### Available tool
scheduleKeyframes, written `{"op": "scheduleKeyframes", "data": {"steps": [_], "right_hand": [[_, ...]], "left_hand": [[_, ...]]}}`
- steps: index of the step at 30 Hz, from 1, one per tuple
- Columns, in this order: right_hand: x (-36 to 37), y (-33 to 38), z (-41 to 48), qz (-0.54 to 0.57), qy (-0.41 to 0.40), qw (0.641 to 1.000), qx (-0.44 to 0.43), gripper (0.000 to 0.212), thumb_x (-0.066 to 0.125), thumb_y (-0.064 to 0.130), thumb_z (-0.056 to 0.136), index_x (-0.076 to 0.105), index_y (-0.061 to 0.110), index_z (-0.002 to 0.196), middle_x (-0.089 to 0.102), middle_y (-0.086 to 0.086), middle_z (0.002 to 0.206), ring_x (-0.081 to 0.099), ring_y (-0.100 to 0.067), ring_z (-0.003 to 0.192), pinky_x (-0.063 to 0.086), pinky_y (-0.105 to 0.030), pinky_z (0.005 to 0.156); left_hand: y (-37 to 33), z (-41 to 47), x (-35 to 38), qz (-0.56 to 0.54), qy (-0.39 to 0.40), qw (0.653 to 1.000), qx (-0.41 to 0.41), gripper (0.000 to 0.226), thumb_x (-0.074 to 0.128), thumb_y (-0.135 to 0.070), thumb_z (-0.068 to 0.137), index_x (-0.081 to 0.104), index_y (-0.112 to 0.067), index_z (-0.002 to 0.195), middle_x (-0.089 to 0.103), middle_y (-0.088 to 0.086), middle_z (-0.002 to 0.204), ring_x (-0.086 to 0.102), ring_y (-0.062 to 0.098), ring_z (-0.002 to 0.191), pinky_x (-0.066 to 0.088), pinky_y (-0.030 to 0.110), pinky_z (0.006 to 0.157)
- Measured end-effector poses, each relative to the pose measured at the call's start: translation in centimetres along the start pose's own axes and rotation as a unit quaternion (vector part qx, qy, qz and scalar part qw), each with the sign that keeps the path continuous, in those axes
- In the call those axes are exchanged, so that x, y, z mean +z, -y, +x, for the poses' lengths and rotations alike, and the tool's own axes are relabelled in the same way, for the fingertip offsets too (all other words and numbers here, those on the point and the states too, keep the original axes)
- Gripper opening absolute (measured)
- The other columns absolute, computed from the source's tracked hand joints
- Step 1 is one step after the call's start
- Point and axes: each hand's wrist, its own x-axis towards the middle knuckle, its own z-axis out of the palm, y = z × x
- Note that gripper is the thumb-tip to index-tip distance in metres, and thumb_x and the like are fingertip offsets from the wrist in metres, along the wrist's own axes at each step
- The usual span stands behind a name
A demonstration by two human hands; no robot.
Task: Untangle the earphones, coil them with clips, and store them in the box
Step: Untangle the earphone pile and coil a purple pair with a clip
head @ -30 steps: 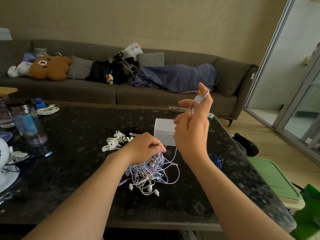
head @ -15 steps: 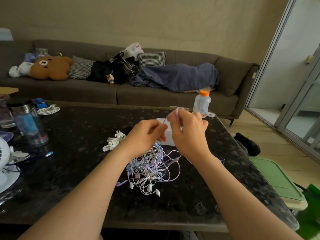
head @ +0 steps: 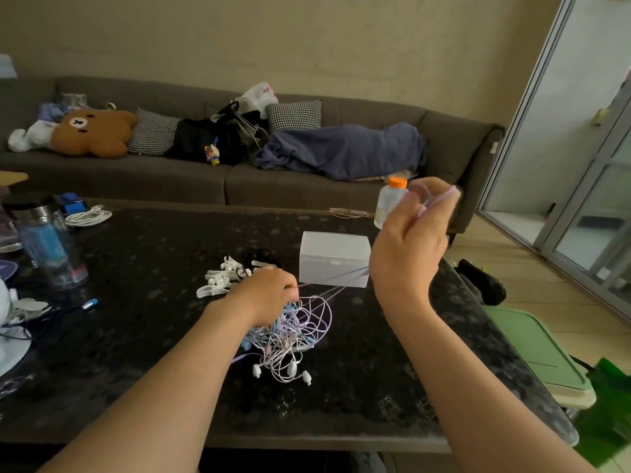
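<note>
**One lilac cord pulled taut from the earphone tangle**

The earphones (head: 290, 336) lie in a pastel knot on the dark bench (head: 136, 336), directly under the left hand (head: 266, 295) and spilling out on its near side, with a few white earbuds loose at the edge. That hand's fingers (head: 288, 288) are curled down into the top of the knot and grip it. From them a lilac cord (head: 345, 276) runs taut, up and to the right, to the right hand (head: 409, 247), which is raised well above the bench. Its fingers (head: 438, 187) and thumb are curled and pinch a loop of that cord at their tips, though blur hides the exact grip.

A white box (head: 334, 259) stands between the two hands, just beyond the left fingers, and the cord crosses in front of it. A heap of white clips (head: 218, 281) lies just left of the left fingers. A clear bottle (head: 389, 203) with an orange cap stands behind the right fingers, partly hidden by them. Far to the left, well apart from both hands, are a tumbler (head: 51, 247) and a coiled white cable (head: 87, 216). Beyond the bench is a grey sofa (head: 170, 179).
</note>
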Motion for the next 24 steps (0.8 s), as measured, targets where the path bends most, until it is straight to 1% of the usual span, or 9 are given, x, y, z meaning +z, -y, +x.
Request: {"op": "scheduleKeyframes", "data": {"steps": [3,6,9,11,14,17,19,21,24], "right_hand": [[0.1,-1.3,-0.3,-0.196,0.12,0.972,-0.046,0.024,0.051,0.016,0.103,0.059,0.031,0.12,0.061,0.004,0.106,0.048,-0.019,0.101,0.036,-0.037,0.082],[0.5,-2.1,-0.6,-0.337,0.221,0.915,-0.03,0.034,0.052,0.019,0.101,0.072,0.034,0.123,0.058,-0.001,0.126,0.037,-0.028,0.121,0.03,-0.045,0.1],[0.4,-1.9,-0.4,-0.329,0.241,0.913,0.028,0.035,0.046,0.02,0.104,0.073,0.033,0.122,0.057,0.003,0.122,0.043,-0.029,0.122,0.032,-0.047,0.105],[0.3,-1.7,0.1,-0.275,0.253,0.921,0.112,0.03,0.045,0.028,0.105,0.074,0.026,0.115,0.065,0.004,0.112,0.059,-0.027,0.11,0.047,-0.051,0.105],[-0.2,-1.4,0.4,-0.267,0.264,0.909,0.18,0.036,0.048,0.04,0.099,0.072,0.016,0.088,0.071,-0.005,0.085,0.069,-0.026,0.084,0.061,-0.05,0.089],[-0.5,-1.4,0.5,-0.353,0.272,0.874,0.196,0.034,0.05,0.044,0.093,0.067,0.015,0.091,0.067,-0.008,0.096,0.063,-0.034,0.101,0.055,-0.052,0.098],[-0.5,-1.5,0.6,-0.392,0.289,0.85,0.201,0.023,0.057,0.037,0.096,0.063,0.016,0.1,0.063,-0.009,0.105,0.06,-0.035,0.106,0.053,-0.053,0.101],[-1.0,-1.7,0.8,-0.43,0.318,0.825,0.184,0.019,0.065,0.03,0.096,0.064,0.014,0.106,0.064,-0.009,0.101,0.066,-0.032,0.097,0.059,-0.048,0.09],[-1.9,-1.7,0.8,-0.499,0.376,0.771,0.129,0.023,0.069,0.024,0.097,0.061,0.013,0.116,0.058,-0.007,0.093,0.061,-0.024,0.08,0.059,-0.038,0.076]], "left_hand": [[-0.7,0.4,-0.1,0.036,-0.068,0.997,-0.006,0.037,0.046,-0.019,0.109,0.071,-0.044,0.099,0.048,-0.007,0.121,0.046,0.021,0.119,0.046,0.046,0.1],[-2.3,-0.1,-0.9,-0.052,-0.175,0.983,-0.01,0.035,0.045,-0.032,0.112,0.073,-0.038,0.091,0.049,-0.012,0.116,0.039,0.018,0.114,0.037,0.041,0.096],[-3.4,-0.8,-2.0,-0.22,-0.221,0.948,0.067,0.035,0.046,-0.033,0.113,0.073,-0.029,0.091,0.07,-0.013,0.094,0.066,0.015,0.09,0.055,0.038,0.081],[-4.0,-1.3,-2.5,-0.264,-0.229,0.932,0.092,0.029,0.049,-0.033,0.112,0.075,-0.026,0.1,0.075,-0.012,0.083,0.071,0.011,0.076,0.059,0.032,0.072],[-4.6,-1.7,-3.0,-0.288,-0.268,0.911,0.127,0.025,0.055,-0.034,0.11,0.078,-0.024,0.108,0.073,-0.012,0.071,0.07,0.01,0.067,0.056,0.023,0.065],[-5.3,-1.8,-3.5,-0.322,-0.302,0.889,0.124,0.028,0.055,-0.037,0.11,0.08,-0.025,0.109,0.065,-0.027,0.069,0.061,0.0,0.065,0.044,0.016,0.059],[-5.7,-1.8,-3.8,-0.39,-0.247,0.882,0.097,0.029,0.053,-0.034,0.111,0.081,-0.024,0.108,0.061,-0.023,0.067,0.052,0.002,0.059,0.038,0.017,0.054],[-6.2,-2.3,-4.0,-0.453,-0.12,0.881,0.072,0.029,0.053,-0.028,0.111,0.081,-0.02,0.107,0.061,-0.011,0.076,0.045,0.006,0.055,0.037,0.022,0.05],[-6.7,-3.2,-4.2,-0.435,0.094,0.893,0.059,0.024,0.058,-0.021,0.108,0.081,-0.013,0.111,0.068,0.007,0.09,0.057,0.015,0.062,0.052,0.03,0.054]]}}
